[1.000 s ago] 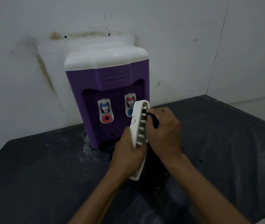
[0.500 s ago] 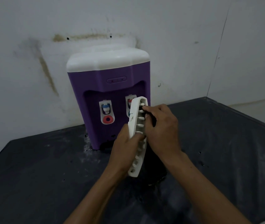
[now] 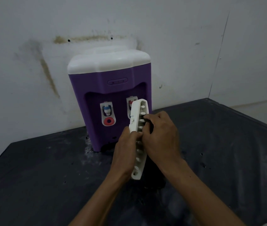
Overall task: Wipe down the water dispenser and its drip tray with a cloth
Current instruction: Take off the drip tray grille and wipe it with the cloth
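Dispenser (image 3: 110, 88): purple body, white top, stands upright at the back of the dark desk (image 3: 48, 176), close against the stained white wall (image 3: 31, 22). Two taps on its front; left tap (image 3: 107, 115) in full view, right tap (image 3: 130, 101) partly hidden.

Drip tray (image 3: 135, 118): white, slatted, off the dispenser, held on edge above the desk just in front of the right tap, long side nearly vertical.

Left hand (image 3: 126, 154): grips the tray's left edge at mid-length, fingers (image 3: 136, 135) wrapped over the rim.

Right hand (image 3: 162, 137): fingers (image 3: 147, 118) curled against the slatted face, holding a dark cloth (image 3: 154, 176) that hangs below the hands, hard to make out against the desk.
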